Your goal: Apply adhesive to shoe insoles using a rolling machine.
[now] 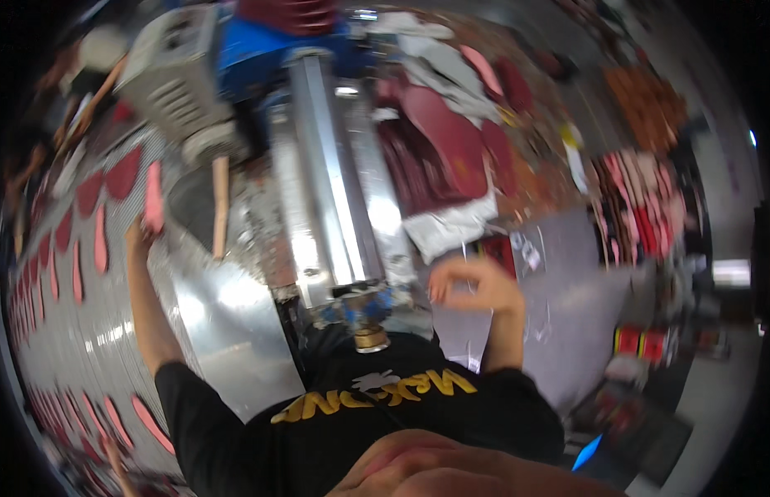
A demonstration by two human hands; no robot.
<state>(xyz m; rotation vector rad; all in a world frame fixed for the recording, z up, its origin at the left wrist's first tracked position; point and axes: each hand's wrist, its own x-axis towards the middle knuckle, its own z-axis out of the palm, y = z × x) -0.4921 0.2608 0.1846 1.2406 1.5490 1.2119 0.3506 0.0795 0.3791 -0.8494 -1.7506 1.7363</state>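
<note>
Metal machine column (331,174) between hands

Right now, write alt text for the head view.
A person's left hand holds a pink insole-shaped piece over a metal conveyor lined with similar pieces. The right hand, empty and curled, hovers beside a shiny metal machine.

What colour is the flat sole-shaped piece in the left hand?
Pink; the head view shows the sole-shaped piece held in the left hand.
</note>
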